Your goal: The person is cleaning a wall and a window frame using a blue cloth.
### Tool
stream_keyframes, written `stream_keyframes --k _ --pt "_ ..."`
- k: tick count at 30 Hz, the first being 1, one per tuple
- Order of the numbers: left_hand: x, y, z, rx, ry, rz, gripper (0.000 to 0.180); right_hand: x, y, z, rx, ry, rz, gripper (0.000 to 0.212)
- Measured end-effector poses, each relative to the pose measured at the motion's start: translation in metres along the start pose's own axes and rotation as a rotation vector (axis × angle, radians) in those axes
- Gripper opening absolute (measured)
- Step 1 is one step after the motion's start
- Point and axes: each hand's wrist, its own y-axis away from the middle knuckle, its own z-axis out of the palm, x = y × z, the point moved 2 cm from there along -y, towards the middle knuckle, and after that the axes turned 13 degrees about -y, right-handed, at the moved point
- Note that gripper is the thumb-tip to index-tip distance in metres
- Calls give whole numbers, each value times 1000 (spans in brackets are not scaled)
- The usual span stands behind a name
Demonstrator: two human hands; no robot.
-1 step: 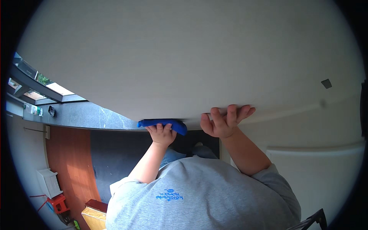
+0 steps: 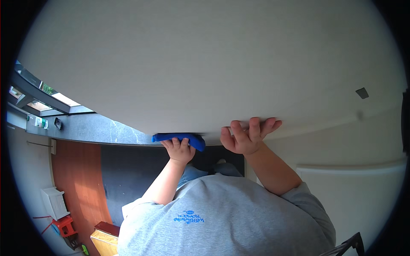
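Observation:
My left hand [image 2: 179,151] is closed on a long, flat blue pad [image 2: 171,136], perhaps a folded cloth; its exact kind does not show. The pad's far side lies against the pale wall [image 2: 205,77] in front of me. To the right, my right hand [image 2: 243,138] is open, its fingers spread and the fingertips on or very near the same wall. Nothing shows in that hand. The palm side of my left hand and the pad's wall-facing side are hidden.
On the left, a grey stone sill [image 2: 94,128] runs below a window [image 2: 47,98], bearing a clear bottle [image 2: 37,121] and a small black object [image 2: 58,123]. A white panelled surface [image 2: 354,192] stands at right. A red stool [image 2: 64,226] and white cabinet [image 2: 54,203] are lower left.
The blue pad and my right hand have shifted very slightly to the left. Both hands keep the same pose.

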Motion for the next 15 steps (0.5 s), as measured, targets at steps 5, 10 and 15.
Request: stream_keyframes --k 5,10,15 --pt "96 -39 7 35 -27 44 74 -7 -6 2 -21 -8 -37 54" --pt "107 2 45 -119 -118 -3 69 -5 -2 -8 -62 -110 -85 44" --pt "31 -23 1 55 -101 -166 83 2 1 -16 -24 -208 -14 40"
